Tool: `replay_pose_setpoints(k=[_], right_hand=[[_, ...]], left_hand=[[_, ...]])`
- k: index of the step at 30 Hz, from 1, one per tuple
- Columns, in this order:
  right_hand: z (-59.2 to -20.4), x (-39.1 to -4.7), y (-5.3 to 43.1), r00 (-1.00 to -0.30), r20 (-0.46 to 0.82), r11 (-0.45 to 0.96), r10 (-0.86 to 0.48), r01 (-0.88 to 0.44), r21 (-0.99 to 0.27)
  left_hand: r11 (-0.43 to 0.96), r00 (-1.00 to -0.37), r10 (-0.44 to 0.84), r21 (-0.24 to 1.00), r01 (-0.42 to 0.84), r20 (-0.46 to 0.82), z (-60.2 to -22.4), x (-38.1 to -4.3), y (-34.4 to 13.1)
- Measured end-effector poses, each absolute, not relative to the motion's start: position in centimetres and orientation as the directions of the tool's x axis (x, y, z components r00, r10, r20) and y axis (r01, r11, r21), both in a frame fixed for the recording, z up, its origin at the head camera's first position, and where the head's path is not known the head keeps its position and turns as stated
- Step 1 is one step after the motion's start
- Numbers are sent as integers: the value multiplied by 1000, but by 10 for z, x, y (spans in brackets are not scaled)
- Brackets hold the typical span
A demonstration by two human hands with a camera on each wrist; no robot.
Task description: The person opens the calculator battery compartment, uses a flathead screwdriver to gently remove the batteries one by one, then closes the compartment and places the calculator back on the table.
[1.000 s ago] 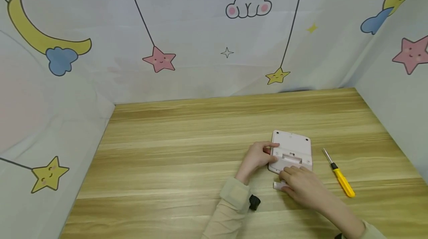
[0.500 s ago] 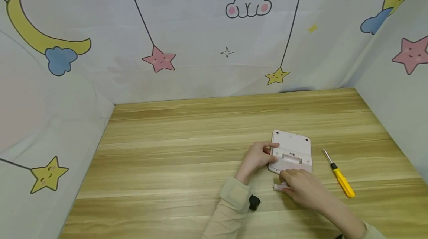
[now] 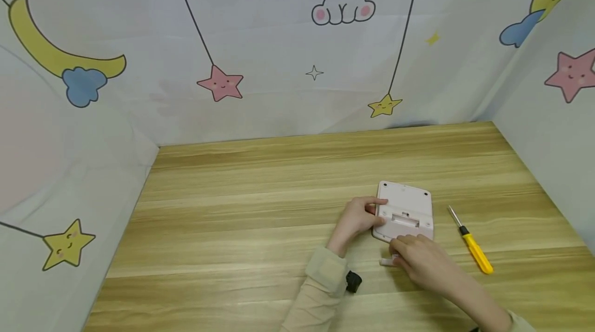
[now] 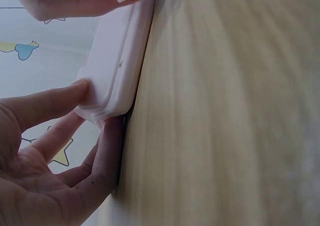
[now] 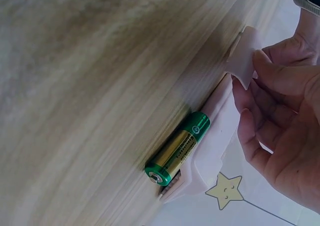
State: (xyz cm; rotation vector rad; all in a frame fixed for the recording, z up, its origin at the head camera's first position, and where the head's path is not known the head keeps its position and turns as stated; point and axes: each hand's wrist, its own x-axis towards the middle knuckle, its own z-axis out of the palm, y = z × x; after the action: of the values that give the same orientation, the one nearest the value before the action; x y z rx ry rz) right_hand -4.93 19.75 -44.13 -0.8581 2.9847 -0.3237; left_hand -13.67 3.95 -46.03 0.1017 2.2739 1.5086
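Note:
A pale pink, calculator-like device [image 3: 409, 199] lies with its back up, its battery compartment uncovered. My left hand [image 3: 357, 218] grips its left edge; in the left wrist view the thumb [image 4: 55, 102] presses on the top, with fingers at the side and underneath. My right hand [image 3: 425, 262] pinches a small curved pale pink battery cover [image 5: 244, 56] between thumb and fingers, just in front of the device. A green and gold battery [image 5: 177, 148] lies beside the device in the right wrist view; the head view does not show it.
A yellow-handled screwdriver [image 3: 476, 252] lies on the wooden table [image 3: 260, 208] to the right of the device. Printed cloth walls [image 3: 279, 110] enclose the table at the back and sides.
The battery cover has turned a little in my right hand and shows thinner than before. My left hand and the device have stayed in place.

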Motion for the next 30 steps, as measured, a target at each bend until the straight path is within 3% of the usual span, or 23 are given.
replay_pose_setpoints(k=[30], right_hand=[[-439,-54,201,-865,131,838,-485,-502,-213]], left_hand=[[393,-913,277,902,-178,-301,-461,-137,40]])
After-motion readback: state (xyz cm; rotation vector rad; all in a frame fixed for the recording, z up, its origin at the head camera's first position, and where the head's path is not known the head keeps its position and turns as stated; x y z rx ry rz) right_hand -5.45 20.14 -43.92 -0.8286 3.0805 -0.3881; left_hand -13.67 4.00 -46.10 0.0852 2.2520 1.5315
